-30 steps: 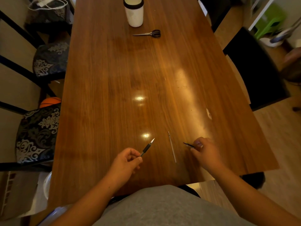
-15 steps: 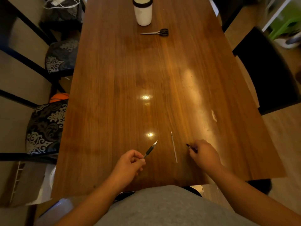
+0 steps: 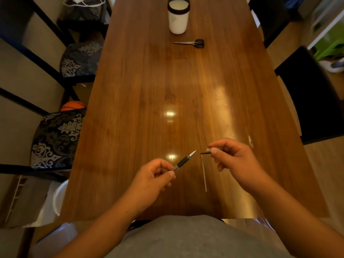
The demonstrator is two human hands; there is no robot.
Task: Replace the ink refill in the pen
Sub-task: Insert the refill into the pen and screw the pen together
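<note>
While my left hand (image 3: 152, 180) fingers pinch the pen (image 3: 184, 161), tip angled far-right above the bench (image 3: 149, 90), my right hand (image 3: 236, 161) grips a dark piece; a thin refill (image 3: 204, 175) lies near-to-far between them.

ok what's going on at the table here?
A person is swapping a pen refill. The left hand holds the black-gripped front half of the pen, tip pointing away. The right hand pinches a small dark pen piece above the wooden table. A thin pale refill lies on the table between the hands.
</note>
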